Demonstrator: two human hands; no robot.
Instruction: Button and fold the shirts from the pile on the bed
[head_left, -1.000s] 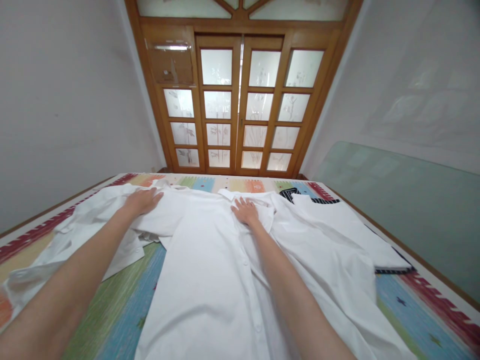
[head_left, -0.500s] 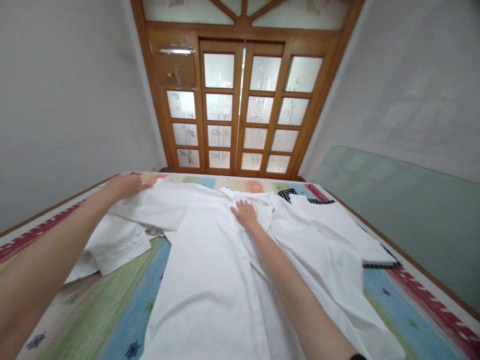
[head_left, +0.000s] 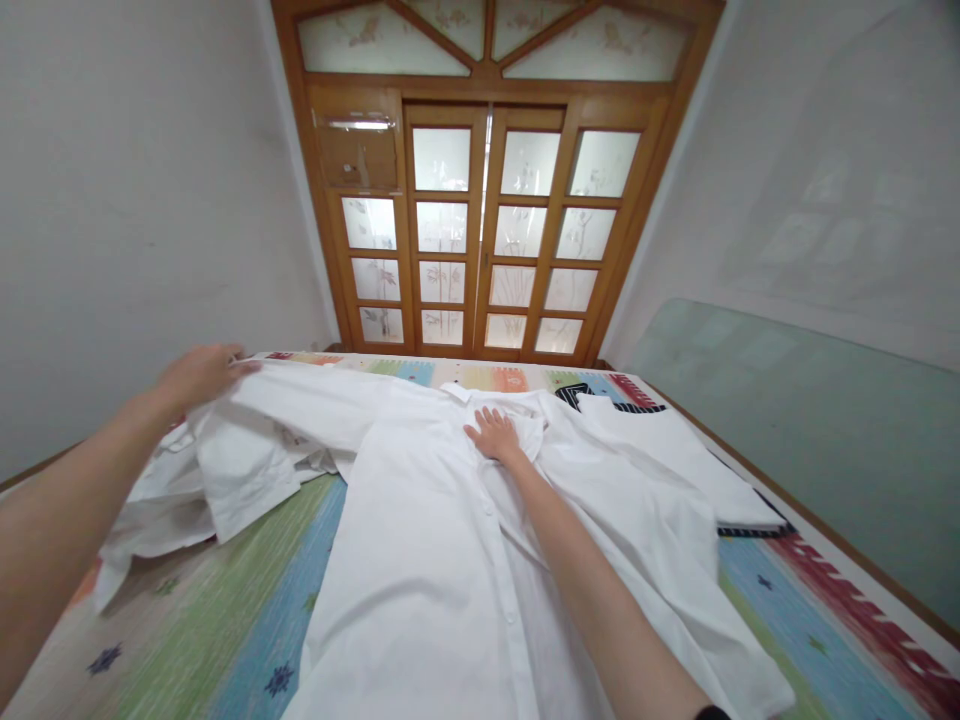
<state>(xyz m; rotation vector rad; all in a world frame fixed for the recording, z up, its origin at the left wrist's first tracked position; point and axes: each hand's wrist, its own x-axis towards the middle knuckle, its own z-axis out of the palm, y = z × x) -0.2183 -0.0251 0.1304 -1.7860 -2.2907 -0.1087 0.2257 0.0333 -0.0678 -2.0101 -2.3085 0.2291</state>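
A white button-up shirt (head_left: 420,540) lies spread over a colourful striped cloth (head_left: 247,600), its collar towards the far edge and its button strip running down the middle. My left hand (head_left: 204,375) is closed on the end of the left-side sleeve and pulls it out sideways, slightly raised. My right hand (head_left: 495,434) rests flat with fingers spread on the shirt just below the collar. Beneath the stretched sleeve lies more crumpled white fabric (head_left: 247,480); whether it belongs to the same shirt I cannot tell.
Folded white clothing with black patterned edging (head_left: 675,455) lies at the right. A pale green board (head_left: 795,430) runs along the right wall. Wooden doors with glass panes (head_left: 484,230) stand beyond the far edge.
My left hand has moved left and drawn the sleeve outward, lifting the fabric around it. My right hand stays in place on the shirt. The view has tilted up slightly.
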